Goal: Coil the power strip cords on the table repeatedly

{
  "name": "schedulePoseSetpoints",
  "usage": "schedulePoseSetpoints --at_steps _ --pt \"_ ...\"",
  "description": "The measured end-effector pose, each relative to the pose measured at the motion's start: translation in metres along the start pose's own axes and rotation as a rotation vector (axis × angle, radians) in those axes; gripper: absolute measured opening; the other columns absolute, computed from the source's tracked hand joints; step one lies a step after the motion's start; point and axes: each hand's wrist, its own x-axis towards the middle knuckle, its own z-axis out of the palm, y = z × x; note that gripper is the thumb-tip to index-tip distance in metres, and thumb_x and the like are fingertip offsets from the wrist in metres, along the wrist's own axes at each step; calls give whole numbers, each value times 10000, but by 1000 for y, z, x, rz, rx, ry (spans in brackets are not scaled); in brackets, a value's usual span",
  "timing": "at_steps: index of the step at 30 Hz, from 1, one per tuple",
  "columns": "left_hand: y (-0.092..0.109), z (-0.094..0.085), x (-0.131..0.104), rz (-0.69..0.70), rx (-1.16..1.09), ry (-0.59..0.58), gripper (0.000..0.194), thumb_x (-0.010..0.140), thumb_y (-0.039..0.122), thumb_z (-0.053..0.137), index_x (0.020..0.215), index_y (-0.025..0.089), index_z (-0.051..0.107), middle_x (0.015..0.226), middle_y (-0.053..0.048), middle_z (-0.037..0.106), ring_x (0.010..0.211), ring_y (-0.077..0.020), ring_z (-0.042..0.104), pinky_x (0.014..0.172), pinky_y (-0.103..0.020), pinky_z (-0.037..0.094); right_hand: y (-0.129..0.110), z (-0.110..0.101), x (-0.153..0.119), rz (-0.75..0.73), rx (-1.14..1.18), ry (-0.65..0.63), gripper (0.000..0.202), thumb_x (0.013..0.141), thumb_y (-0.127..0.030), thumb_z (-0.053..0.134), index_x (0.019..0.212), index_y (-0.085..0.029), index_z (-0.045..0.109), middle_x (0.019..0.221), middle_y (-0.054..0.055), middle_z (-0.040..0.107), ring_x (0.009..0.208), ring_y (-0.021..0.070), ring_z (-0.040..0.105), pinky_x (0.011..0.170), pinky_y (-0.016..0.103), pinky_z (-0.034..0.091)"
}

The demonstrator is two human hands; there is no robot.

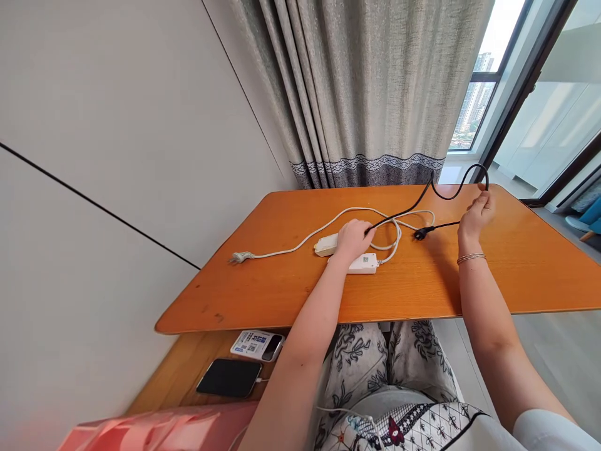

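Observation:
My left hand [353, 238] is closed on one end of a black cable [413, 205], above two white power strips. One strip [325, 245] lies partly under the hand; the other [363, 264] lies nearer the table's front edge. My right hand [477, 214], raised over the right part of the table, pinches the same black cable, which loops up between the hands. A black plug [424, 233] rests on the table left of my right hand. White cord [323, 227] curls behind the strips and runs left to a white plug [243, 257].
The orange wooden table [282, 294] has rounded corners. Below its front left edge, a phone [229, 378] and a white package [257, 345] lie on a lower wooden surface, with a pink item [164, 432] nearby. A curtain [375, 81] hangs behind the table.

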Motion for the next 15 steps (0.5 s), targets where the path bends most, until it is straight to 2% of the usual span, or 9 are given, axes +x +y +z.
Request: schedulePoseSetpoints --at_steps 3,5,8,10,12,15 --pt "-6 -2 1 -23 -70 131 268 965 284 471 1037 201 716 1006 -103 746 985 -273 652 889 -388 471 3 -13 10 -214 -180 104 653 1024 -579 160 1139 -171 658 1035 154 637 1057 290 643 892 468 504" --pt "-10 -4 2 -39 -105 214 254 967 262 458 1059 199 687 1034 -102 739 999 -268 648 917 -388 455 2 -20 12 -274 -225 121 608 1032 -538 197 1151 -171 667 1106 173 635 1145 315 609 967 511 469" --pt "-14 -8 1 -77 -120 341 199 957 285 474 974 207 657 967 -99 720 969 -268 637 908 -385 440 2 -23 11 -281 -236 61 484 1013 -461 317 1177 -158 657 1078 165 639 1094 316 615 970 538 457" --pt "-16 -12 -1 -101 -128 399 169 942 316 505 859 217 615 845 -81 686 899 -260 622 872 -374 435 4 -21 10 -264 -216 -3 399 956 -394 426 1171 -146 652 1042 150 640 995 287 629 913 503 491" --pt "-20 -17 -2 -116 -157 439 194 930 340 525 776 226 556 770 -59 649 833 -239 600 829 -353 431 9 -18 11 -234 -181 -66 335 883 -324 487 1100 -148 671 987 125 646 918 251 630 853 444 515" --pt "-32 -31 -1 -146 -260 530 217 925 357 525 753 227 515 746 -33 623 759 -197 569 749 -309 422 19 -17 24 -150 -102 -171 249 829 -260 496 958 -164 687 923 90 673 886 220 635 821 383 514"
